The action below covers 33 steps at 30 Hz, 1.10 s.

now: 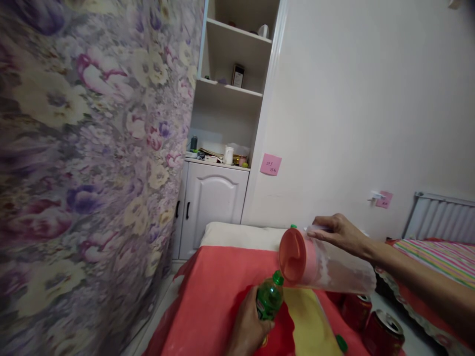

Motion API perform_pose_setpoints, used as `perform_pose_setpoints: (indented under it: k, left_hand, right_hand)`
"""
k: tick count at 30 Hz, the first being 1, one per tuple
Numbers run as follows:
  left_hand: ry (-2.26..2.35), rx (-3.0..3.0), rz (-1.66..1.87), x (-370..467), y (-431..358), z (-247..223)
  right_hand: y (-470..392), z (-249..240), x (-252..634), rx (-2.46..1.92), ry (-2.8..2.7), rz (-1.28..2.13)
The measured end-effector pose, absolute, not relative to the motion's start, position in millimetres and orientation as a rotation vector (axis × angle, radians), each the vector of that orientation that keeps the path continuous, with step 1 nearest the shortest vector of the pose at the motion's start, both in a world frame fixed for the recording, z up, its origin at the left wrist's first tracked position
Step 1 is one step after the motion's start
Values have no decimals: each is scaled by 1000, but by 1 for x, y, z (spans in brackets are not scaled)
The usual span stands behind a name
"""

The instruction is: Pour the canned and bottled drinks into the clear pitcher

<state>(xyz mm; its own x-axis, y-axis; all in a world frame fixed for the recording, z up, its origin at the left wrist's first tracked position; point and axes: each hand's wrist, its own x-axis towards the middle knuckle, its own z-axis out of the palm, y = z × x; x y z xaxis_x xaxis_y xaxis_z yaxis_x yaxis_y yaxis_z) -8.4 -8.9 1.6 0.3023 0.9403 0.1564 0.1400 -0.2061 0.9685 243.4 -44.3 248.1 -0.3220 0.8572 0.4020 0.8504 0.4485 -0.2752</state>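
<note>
My left hand (248, 324), low in the middle of the view, is wrapped round a green bottle (269, 296) with a green cap, held nearly upright over the red-covered table. To its right, my right hand (334, 231) grips the handle of a translucent pitcher (334, 269). The pitcher lies tilted on its side in the air, its orange-red lid (292, 254) facing left, just above and right of the bottle's cap. Bottle and pitcher seem close; whether they touch is unclear.
Red cans (384, 333) stand at the lower right, near a green cap (341, 343). A yellow sheet (311, 316) lies on the red cloth (218, 287). Behind are a white cabinet (215, 198) and shelves; a floral curtain (92, 173) hangs at left, with a striped bed (438, 254) at right.
</note>
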Motion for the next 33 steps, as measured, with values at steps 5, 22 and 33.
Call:
perform_pose_setpoints:
  k: [5,22,33]
  left_hand:
    - [1018,1599,1026,-9,-9,1]
    - [1017,1606,1031,-10,-12,7]
    - [1013,1595,1025,-11,-13,10]
  right_hand:
    - [-44,249,244,-1421,-2217,5]
    - [-49,256,240,-1435,-2213,11]
    - [-47,256,243,-1426,-2226,-2]
